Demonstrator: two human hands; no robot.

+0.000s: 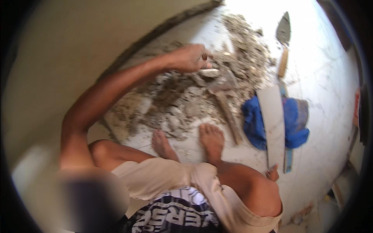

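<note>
My left hand [189, 58] is over the rubble, its fingers curled inward. A pale flat chip [210, 72] shows right beneath the fingertips; whether they grip it I cannot make out. Beyond my right knee, my right hand [273, 173] pinches the near end of a long white tile strip [271, 116]; most of that hand is hidden. The strip lies across a bundled blue cloth [254, 122]. A hammer [228, 114] rests with its head in the rubble and its wooden handle toward my feet.
Broken mortar rubble [182, 103] spreads before my bare feet, along the wall [70, 42]. A pointed trowel [284, 33] with a wooden handle lies at the far right on the white floor [322, 81]. A narrow blue bar [288, 161] sticks out under the cloth.
</note>
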